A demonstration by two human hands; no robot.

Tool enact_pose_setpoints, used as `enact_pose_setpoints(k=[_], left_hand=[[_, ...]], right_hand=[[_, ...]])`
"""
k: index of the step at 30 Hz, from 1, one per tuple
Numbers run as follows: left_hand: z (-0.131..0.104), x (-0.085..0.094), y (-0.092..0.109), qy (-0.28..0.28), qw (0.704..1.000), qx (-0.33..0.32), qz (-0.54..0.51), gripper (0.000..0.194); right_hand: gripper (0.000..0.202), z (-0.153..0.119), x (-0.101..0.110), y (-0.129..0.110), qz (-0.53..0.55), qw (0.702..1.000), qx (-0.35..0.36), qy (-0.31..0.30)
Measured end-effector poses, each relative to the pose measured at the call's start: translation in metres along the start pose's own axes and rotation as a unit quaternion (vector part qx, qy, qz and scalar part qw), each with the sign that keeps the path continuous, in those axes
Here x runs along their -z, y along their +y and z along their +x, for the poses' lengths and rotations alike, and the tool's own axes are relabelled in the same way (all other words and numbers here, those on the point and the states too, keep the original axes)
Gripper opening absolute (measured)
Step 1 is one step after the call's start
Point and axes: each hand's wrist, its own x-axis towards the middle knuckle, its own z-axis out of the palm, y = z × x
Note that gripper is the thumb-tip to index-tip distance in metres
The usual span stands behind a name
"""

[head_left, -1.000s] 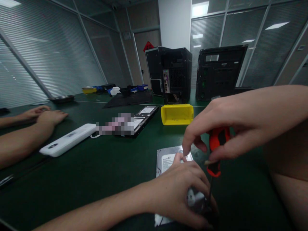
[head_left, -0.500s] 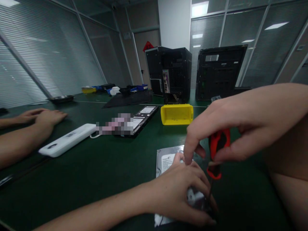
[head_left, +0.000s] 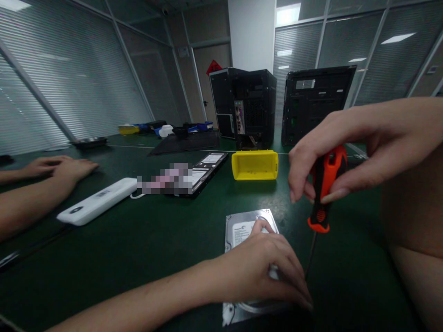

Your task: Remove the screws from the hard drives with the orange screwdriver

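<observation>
A silver hard drive (head_left: 238, 216) with a white label lies flat on the green table, partly covered by my left hand (head_left: 263, 269). That hand rests palm down across it, one finger reaching over the label. Its thumb and forefinger come together at the drive's right side; what they pinch, if anything, is hidden. My right hand (head_left: 346, 147) is closed around the red and black handle of a screwdriver (head_left: 323, 196). The shaft points down beside the left fingertips, which hide its tip.
A yellow bin (head_left: 254, 177) stands beyond the drive. More hard drives (head_left: 212, 159), partly pixelated, lie left of it, near a white power strip (head_left: 100, 200). Another person's hands (head_left: 74, 168) rest at far left. A black computer case (head_left: 254, 101) and a dark panel (head_left: 314, 106) stand behind.
My right hand and the screwdriver have risen and shifted right, away from the hard drive. The left thumb and forefinger have drawn closer together.
</observation>
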Motion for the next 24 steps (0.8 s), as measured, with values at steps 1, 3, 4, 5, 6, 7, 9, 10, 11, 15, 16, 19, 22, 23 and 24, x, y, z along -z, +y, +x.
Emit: enact_pose_setpoints(k=[1, 3, 4, 5, 6, 7, 9, 10, 11, 15, 16, 19, 22, 23, 24], left_hand=[[0.0, 0.0, 0.0, 0.0, 1.0, -0.011, 0.014, 0.01], [0.001, 0.001, 0.0, 0.0, 0.998, -0.03, 0.048, 0.01], [0.002, 0.001, 0.0, 0.0, 0.997, -0.036, 0.064, 0.01], [0.003, 0.001, 0.0, 0.0, 0.996, -0.04, 0.081, 0.009], [0.004, 0.0, 0.0, 0.0, 0.995, -0.042, 0.095, 0.009], [0.005, 0.0, 0.0, 0.0, 0.993, -0.043, 0.107, 0.009], [0.007, 0.0, 0.001, -0.005, 0.992, -0.042, 0.122, 0.008], [0.008, 0.0, 0.001, -0.006, 0.991, -0.04, 0.125, 0.007], [0.008, 0.002, 0.0, -0.004, 0.991, -0.037, 0.126, 0.006], [0.012, 0.016, -0.014, 0.054, 0.984, -0.009, 0.17, 0.008], [0.014, 0.023, -0.022, 0.079, 0.977, -0.002, 0.196, 0.009], [0.021, 0.049, -0.057, 0.144, 0.941, 0.017, 0.306, 0.017], [0.028, 0.079, -0.096, 0.198, 0.897, 0.041, 0.394, 0.02], [0.031, 0.088, -0.108, 0.199, 0.888, 0.046, 0.411, 0.02], [0.035, 0.097, -0.117, 0.194, 0.885, 0.053, 0.421, 0.019]], right_hand=[[0.035, -0.002, 0.001, 0.002, 0.001, 1.0, -0.003, 0.006], [0.035, -0.004, 0.003, 0.005, 0.004, 1.0, -0.007, 0.019], [0.035, -0.005, 0.004, 0.007, 0.006, 1.0, -0.008, 0.024], [0.035, -0.006, 0.005, 0.01, 0.007, 1.0, -0.008, 0.028], [0.035, -0.006, 0.006, 0.012, 0.007, 0.999, -0.009, 0.031], [0.035, -0.007, 0.007, 0.015, 0.006, 0.999, -0.01, 0.034], [0.035, -0.01, 0.01, 0.019, 0.001, 0.999, -0.013, 0.045], [0.035, -0.012, 0.011, 0.022, -0.001, 0.998, -0.018, 0.052], [0.034, -0.014, 0.013, 0.024, 0.0, 0.998, -0.023, 0.061], [0.032, -0.025, 0.018, 0.034, -0.011, 0.993, -0.056, 0.1], [0.032, -0.028, 0.019, 0.035, -0.019, 0.992, -0.062, 0.112], [0.032, -0.032, 0.02, 0.039, -0.026, 0.988, -0.073, 0.132], [0.027, -0.026, 0.018, 0.038, 0.012, 0.989, -0.095, 0.113], [0.026, -0.022, 0.016, 0.037, 0.03, 0.989, -0.108, 0.099], [0.026, -0.018, 0.015, 0.036, 0.047, 0.988, -0.122, 0.08]])
